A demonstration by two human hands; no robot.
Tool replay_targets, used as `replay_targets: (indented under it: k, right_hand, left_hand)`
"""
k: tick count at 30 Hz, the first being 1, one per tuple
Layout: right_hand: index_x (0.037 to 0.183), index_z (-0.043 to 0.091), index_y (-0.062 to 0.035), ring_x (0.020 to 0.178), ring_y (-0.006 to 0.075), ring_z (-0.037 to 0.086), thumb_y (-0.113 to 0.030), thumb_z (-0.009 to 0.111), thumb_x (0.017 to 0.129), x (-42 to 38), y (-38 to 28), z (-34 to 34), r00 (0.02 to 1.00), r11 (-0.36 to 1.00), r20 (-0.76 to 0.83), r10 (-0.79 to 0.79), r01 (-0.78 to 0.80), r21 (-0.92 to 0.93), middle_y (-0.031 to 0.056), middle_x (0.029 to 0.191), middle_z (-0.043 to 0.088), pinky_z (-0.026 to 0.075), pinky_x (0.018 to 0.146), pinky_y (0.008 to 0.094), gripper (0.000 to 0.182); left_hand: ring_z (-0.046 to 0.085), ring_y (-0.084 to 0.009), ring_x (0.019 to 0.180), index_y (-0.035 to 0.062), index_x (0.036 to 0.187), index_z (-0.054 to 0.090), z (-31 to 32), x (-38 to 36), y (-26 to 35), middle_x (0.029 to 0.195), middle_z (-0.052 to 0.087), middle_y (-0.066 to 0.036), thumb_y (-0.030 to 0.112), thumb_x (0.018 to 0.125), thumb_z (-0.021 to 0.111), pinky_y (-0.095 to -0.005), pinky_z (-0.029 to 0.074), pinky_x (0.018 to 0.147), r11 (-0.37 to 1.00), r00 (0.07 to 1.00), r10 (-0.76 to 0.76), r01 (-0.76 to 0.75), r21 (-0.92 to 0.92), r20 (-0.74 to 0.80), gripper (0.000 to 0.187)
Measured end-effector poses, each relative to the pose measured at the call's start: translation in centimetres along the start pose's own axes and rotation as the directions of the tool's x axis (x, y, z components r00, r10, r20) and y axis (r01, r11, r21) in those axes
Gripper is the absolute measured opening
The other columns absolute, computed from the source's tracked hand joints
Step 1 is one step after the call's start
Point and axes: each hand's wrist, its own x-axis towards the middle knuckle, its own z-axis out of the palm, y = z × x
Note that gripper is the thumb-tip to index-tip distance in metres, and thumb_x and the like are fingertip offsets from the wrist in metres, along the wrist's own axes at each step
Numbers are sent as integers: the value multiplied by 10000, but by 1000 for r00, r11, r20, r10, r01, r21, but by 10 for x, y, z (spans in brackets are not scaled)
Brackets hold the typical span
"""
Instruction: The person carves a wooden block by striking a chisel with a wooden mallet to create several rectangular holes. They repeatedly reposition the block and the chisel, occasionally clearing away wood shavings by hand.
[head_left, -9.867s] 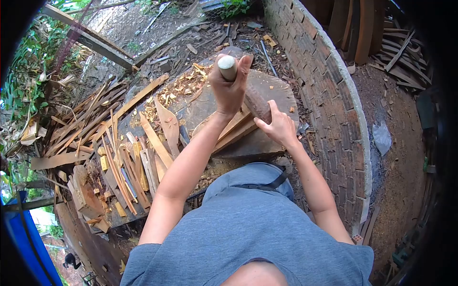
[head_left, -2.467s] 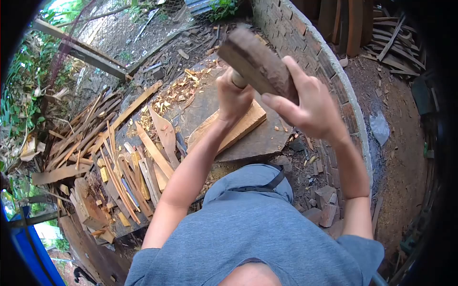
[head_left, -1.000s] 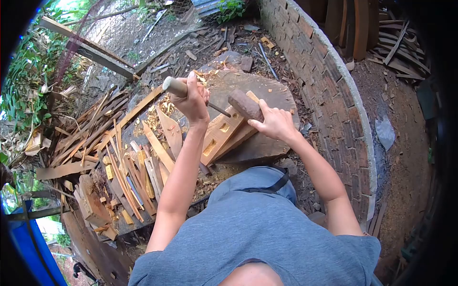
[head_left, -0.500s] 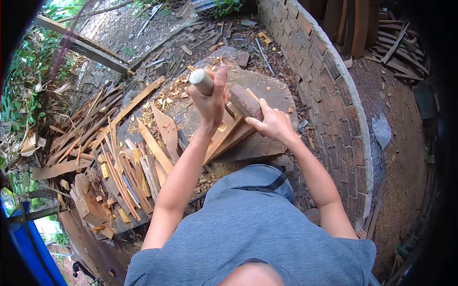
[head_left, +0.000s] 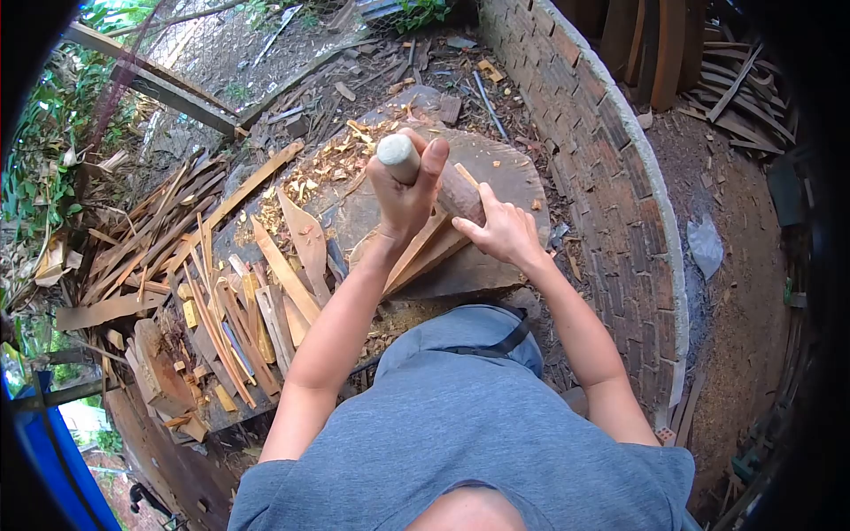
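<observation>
My left hand (head_left: 405,190) is wrapped round an upright tool handle (head_left: 396,150) with a pale round end, over the workpiece. The tool's lower end is hidden behind the hand. On the right, my right hand (head_left: 506,232) lies against a brown rounded wooden piece (head_left: 461,196), thumb and fingers along its near end; its far part is hidden behind my left hand. Below both hands a grooved wooden workpiece (head_left: 416,259) rests at a slant on the large round stump (head_left: 496,164).
Wood chips (head_left: 310,168) cover the stump's left side. Cut wooden strips (head_left: 288,270) and a pointed flat piece (head_left: 305,234) lie to the left. A curved brick wall (head_left: 611,177) stands at the right. A wood pile (head_left: 739,93) lies beyond it.
My left hand has moved a little to the right with the handle, closer to the brown wooden piece and now covering more of it. My right hand has barely moved.
</observation>
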Motion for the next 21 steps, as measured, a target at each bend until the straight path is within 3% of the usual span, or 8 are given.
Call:
replay_targets:
  k: [21]
  right_hand:
    - [1430,359,-2,1027,427,639,-591,593,825,-1,-2,-2,998,998,41,51,-52,25,283,1051,667,483,896,493,877]
  left_hand:
    - [435,-33,507,66,644,521,3,-3,-10,537,482,49,279,887,740,-223,337,444,994,999,23,-27,108,34,390]
